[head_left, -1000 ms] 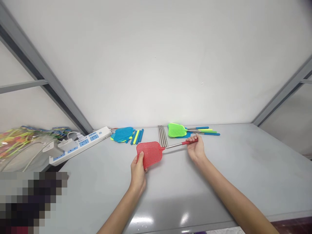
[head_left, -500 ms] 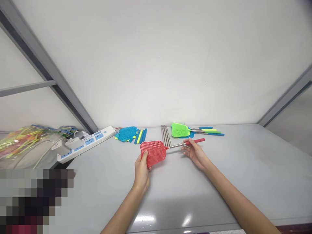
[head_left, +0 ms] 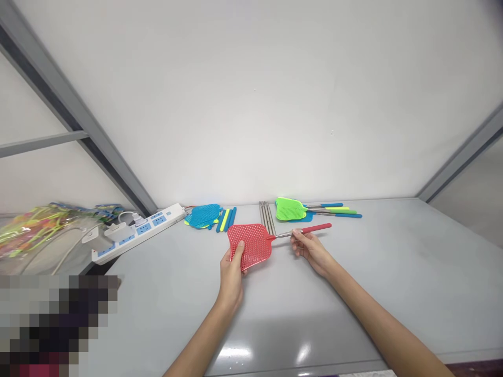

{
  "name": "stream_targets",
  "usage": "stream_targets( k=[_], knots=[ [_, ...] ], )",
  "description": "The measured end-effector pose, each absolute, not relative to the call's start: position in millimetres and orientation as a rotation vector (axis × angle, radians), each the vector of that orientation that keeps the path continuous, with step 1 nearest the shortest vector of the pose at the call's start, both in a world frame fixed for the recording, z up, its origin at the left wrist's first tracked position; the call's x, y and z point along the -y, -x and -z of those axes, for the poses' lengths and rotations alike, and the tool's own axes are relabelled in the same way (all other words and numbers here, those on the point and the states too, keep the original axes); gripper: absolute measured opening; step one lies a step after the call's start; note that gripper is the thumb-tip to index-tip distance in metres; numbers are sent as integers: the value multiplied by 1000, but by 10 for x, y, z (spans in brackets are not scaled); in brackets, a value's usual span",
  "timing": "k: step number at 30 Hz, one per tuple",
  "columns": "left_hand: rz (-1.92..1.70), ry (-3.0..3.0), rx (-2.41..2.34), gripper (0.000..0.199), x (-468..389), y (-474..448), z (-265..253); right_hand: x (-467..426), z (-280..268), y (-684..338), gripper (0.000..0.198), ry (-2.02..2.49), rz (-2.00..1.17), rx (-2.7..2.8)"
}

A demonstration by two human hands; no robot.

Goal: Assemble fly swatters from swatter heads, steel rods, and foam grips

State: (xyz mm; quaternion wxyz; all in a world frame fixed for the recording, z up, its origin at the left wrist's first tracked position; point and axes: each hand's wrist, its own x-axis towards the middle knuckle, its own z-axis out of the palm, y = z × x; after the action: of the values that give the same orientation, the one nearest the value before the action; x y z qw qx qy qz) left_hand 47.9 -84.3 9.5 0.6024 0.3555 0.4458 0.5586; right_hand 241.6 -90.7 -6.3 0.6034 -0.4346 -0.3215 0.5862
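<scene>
A red fly swatter (head_left: 255, 242) is held level above the grey table. My left hand (head_left: 232, 272) grips its perforated head at the lower left, thumb on top. My right hand (head_left: 310, 250) pinches the metal rod where it meets the red handle. Behind the swatter lie several loose metal rods (head_left: 267, 215) side by side. Left of them are blue and yellow handle sleeves (head_left: 226, 220) and a stack of blue and yellow swatter heads (head_left: 204, 215). To the right rests a pile of whole swatters (head_left: 291, 209), a green one on top.
A white power strip (head_left: 141, 230) with plugs and cables lies at the left. Beyond it is a clear plastic bag (head_left: 43, 230) of colourful items. A white wall (head_left: 275, 104) rises behind the grey table (head_left: 393, 272), with metal frame posts on both sides.
My right hand has slid left along the swatter, from the red handle onto the metal rod beside it. My left hand and the swatter head have shifted slightly right.
</scene>
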Motion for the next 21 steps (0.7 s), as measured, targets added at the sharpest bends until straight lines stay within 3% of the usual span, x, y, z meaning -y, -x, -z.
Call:
stream_targets(
  k=[7, 15, 21],
  knots=[
    [-1235, -927, -1000, 31, 888, -528, -150, 989, -26, -2338, 20, 927, -1482, 809],
    [-1181, -935, -987, 28, 872, -510, -98, 965, -113, -2458, 23, 991, -1356, 781],
    [-1517, -969, -1072, 19, 921, -427, -281, 827, -23, -2683, 20, 1027, -1194, 618]
  ],
)
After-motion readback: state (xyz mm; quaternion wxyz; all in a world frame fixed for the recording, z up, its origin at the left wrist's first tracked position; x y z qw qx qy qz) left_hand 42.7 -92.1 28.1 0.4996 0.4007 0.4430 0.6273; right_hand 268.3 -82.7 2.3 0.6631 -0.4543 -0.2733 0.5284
